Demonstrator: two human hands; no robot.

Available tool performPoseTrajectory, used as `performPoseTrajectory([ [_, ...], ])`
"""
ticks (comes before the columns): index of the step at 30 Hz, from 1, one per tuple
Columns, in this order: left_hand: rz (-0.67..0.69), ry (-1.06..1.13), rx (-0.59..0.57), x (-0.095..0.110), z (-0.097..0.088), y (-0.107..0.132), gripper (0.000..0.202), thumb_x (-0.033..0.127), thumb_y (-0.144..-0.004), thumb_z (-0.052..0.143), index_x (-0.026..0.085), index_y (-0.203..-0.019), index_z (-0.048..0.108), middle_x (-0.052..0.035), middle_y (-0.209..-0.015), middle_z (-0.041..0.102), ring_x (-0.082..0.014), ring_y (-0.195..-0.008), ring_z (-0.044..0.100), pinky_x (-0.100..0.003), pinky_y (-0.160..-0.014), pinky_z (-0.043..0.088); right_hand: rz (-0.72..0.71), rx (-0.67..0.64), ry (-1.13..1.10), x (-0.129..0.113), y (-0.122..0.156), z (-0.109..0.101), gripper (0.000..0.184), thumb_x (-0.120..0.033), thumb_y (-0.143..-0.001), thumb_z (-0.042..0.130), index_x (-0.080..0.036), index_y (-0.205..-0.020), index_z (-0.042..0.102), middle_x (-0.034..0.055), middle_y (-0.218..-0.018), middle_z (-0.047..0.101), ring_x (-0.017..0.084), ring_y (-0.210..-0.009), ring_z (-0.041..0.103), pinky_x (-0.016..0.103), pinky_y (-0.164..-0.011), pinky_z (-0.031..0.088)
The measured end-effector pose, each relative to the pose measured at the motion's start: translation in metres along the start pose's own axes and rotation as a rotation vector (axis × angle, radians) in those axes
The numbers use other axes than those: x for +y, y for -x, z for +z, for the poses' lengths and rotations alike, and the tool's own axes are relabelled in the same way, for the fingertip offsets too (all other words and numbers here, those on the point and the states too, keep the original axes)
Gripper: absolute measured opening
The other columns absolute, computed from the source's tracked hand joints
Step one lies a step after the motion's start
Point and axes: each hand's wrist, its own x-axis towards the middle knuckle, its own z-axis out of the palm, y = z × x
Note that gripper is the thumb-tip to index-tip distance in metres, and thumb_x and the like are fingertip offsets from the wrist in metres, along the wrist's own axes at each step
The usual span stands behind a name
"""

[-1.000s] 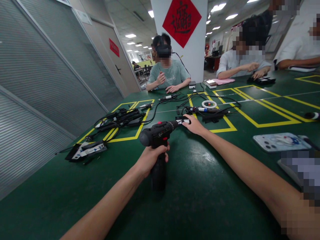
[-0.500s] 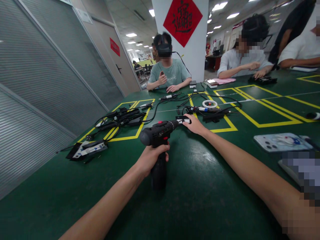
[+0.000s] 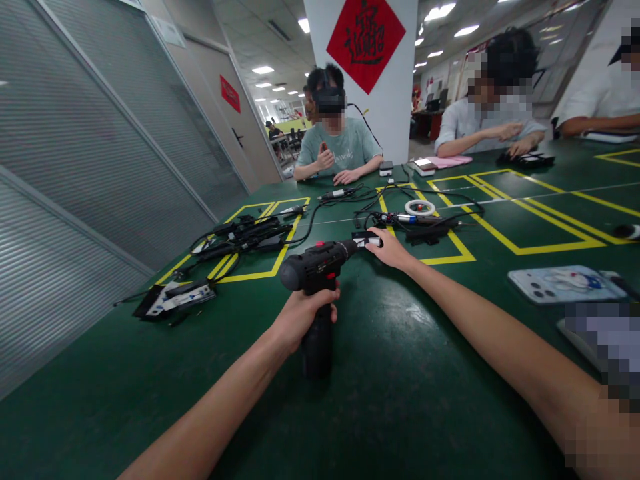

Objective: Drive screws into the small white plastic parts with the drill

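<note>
My left hand (image 3: 303, 317) is wrapped round the grip of a black cordless drill (image 3: 320, 267) with red buttons. The drill stands upright over the green table, its chuck facing away to the right. At the chuck's front end, my right hand (image 3: 387, 249) pinches a small black-and-silver piece (image 3: 367, 241). The drill's tip meets or nearly meets this piece; whether a bit sits between them is too small to tell.
Black cables and tools (image 3: 245, 237) are heaped at the left, with a plastic packet (image 3: 175, 299) nearer. Beyond my right hand lie a soldering iron (image 3: 407, 219) and a white ring (image 3: 420, 208). A phone (image 3: 565, 285) rests at the right. Several people sit across the table.
Both my hands, the drill and the small piece stay in place. At the far right, a standing person in dark clothing has left the view.
</note>
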Motion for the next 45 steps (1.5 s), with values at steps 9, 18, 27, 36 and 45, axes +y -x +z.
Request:
performPoseTrajectory([
  [9, -0.003, 0.009, -0.008, -0.0008, -0.0010, -0.0015, 0.025, 0.027, -0.076, 0.070, 0.013, -0.095, 0.064, -0.0027, -0.087, 0.063, -0.0104, -0.054, 0.058, -0.025, -0.054, 0.044, 0.004, 0.000, 0.001, 0.0001, 0.0000, 0.0000, 0.049, -0.030, -0.086, 0.062, -0.020, -0.134, 0.055, 0.0109, -0.128, 0.059, 0.025, -0.118, 0.055, 0.040, -0.106, 0.042],
  [18, 0.006, -0.002, -0.021, 0.0018, -0.0012, 0.0006, 0.020, 0.021, -0.078, 0.063, 0.011, -0.095, 0.066, -0.0098, -0.104, 0.070, -0.0132, -0.064, 0.062, -0.025, -0.061, 0.047, 0.004, 0.002, -0.010, -0.0006, 0.0007, -0.0007, 0.050, -0.031, -0.086, 0.062, -0.019, -0.134, 0.056, 0.0114, -0.129, 0.059, 0.026, -0.119, 0.056, 0.041, -0.107, 0.041],
  [27, 0.003, 0.004, 0.001, 0.0016, -0.0027, -0.0006, 0.022, 0.017, -0.073, 0.066, 0.011, -0.094, 0.066, -0.0044, -0.086, 0.067, -0.0099, -0.058, 0.056, -0.024, -0.058, 0.042, 0.008, 0.005, -0.008, -0.0027, 0.0015, -0.0018, 0.048, -0.031, -0.085, 0.062, -0.020, -0.132, 0.057, 0.0112, -0.129, 0.059, 0.027, -0.119, 0.055, 0.042, -0.107, 0.041],
  [36, -0.015, 0.007, -0.008, 0.0007, -0.0020, -0.0010, 0.023, 0.019, -0.073, 0.067, 0.012, -0.094, 0.065, -0.0019, -0.085, 0.064, -0.0093, -0.058, 0.056, -0.024, -0.059, 0.042, 0.014, 0.002, -0.007, -0.0017, 0.0008, -0.0010, 0.050, -0.032, -0.085, 0.062, -0.020, -0.134, 0.056, 0.0115, -0.127, 0.059, 0.026, -0.116, 0.056, 0.041, -0.105, 0.042],
  [45, -0.024, -0.008, 0.009, 0.0008, -0.0027, -0.0011, 0.022, 0.021, -0.072, 0.067, 0.012, -0.093, 0.067, -0.0022, -0.080, 0.064, -0.0105, -0.058, 0.056, -0.025, -0.059, 0.042, 0.014, 0.004, -0.011, -0.0001, 0.0004, 0.0000, 0.050, -0.032, -0.084, 0.061, -0.021, -0.133, 0.056, 0.0096, -0.131, 0.058, 0.025, -0.119, 0.055, 0.041, -0.107, 0.041],
])
